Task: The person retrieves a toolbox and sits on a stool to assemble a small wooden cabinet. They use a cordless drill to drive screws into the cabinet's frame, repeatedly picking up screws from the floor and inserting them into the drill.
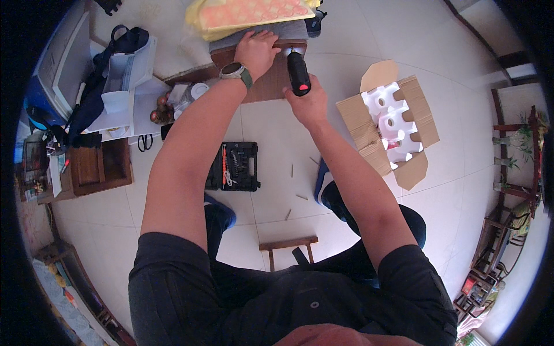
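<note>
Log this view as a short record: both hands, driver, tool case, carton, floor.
Left hand: spread on the grey cover atop the brown wooden piece
Right hand: gripping the black power driver
Driver: tip at the wood's right side; contact unclear
Tool case: open on the floor
Carton: open, white insert inside
Floor: thin pieces scattered

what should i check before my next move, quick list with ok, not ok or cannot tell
1. Right hand gripping the black power driver: ok
2. Left hand resting on the wooden piece with the grey cover: ok
3. Driver tip seated: cannot tell, too small
4. Tool case open: ok
5. Floor free of thin loose pieces: not ok, several lie there
</note>
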